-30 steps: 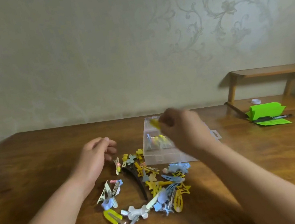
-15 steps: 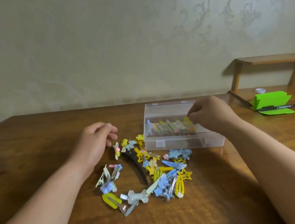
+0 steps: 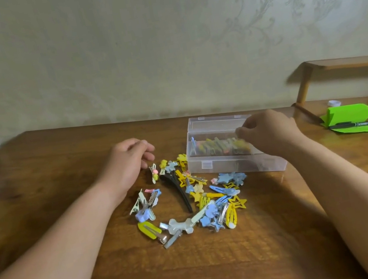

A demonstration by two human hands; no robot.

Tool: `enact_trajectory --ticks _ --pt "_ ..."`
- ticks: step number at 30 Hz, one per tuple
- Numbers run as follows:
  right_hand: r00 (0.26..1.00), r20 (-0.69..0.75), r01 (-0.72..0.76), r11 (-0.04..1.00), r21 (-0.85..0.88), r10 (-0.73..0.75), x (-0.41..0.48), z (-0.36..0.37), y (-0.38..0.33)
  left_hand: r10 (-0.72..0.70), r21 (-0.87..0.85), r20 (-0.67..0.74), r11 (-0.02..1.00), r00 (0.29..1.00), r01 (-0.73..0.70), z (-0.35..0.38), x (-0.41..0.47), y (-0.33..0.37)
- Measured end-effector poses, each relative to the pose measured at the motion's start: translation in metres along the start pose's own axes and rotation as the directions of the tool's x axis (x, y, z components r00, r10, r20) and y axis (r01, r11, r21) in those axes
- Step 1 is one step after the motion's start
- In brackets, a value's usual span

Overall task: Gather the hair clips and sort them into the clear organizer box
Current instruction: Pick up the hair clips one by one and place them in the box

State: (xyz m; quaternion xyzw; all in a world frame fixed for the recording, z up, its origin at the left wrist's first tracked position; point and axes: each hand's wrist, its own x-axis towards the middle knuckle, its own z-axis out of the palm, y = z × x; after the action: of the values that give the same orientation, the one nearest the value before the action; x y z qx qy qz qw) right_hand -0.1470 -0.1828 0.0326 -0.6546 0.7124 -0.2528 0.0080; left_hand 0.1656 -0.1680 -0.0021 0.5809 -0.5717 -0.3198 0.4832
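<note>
The left hand [image 3: 130,158] rests just above the wooden table [image 3: 225,267], fingers loosely curled and empty. Its fingertips are just beside a small pink-and-yellow clip [image 3: 154,173] at the upper left edge of the pile.

The right hand [image 3: 267,132] is over the right half of the clear organizer box [image 3: 229,164], fingers bent down toward the contents. Blur prevents a reading: whether it pinches a clip cannot be told. Hand and wrist hide the box's right rear corner.

The box is rectangular, translucent plastic, with its lid [image 3: 212,122] folded open behind it. A row of stored clips [image 3: 216,147], mostly yellow, stands on edge inside.

The loose hair clips [image 3: 213,198] lie on the table between the forearms, touching the box's front wall. Shapes include:
- a long, curved black clip [image 3: 177,190], glossy;
- a pale bone-shaped clip [image 3: 180,224];
- a yellow open star [image 3: 238,202];
- flat blue and yellow snap clips.

At far right, folded green paper [image 3: 348,113] carries a black pen [image 3: 357,124]. A small white cap [image 3: 334,103] lies beneath a low wooden shelf [image 3: 346,62]. The wall [image 3: 276,0] bears an embossed scroll pattern.
</note>
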Motion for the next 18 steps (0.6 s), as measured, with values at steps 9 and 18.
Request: enact_trajectory --ticks 9,18 --pt "0.970 -0.015 0.241 0.958 0.157 -0.242 -0.011 -0.015 -0.024 0.020 0.042 0.027 0.999 0.999 -0.021 -0.003 0.000 -0.002" --pt "0.735 0.406 0.522 0.836 0.171 -0.542 -0.042 -0.037 -0.062 0.009 0.020 0.020 1.000 1.000 -0.009 -0.002 0.000 -0.004"
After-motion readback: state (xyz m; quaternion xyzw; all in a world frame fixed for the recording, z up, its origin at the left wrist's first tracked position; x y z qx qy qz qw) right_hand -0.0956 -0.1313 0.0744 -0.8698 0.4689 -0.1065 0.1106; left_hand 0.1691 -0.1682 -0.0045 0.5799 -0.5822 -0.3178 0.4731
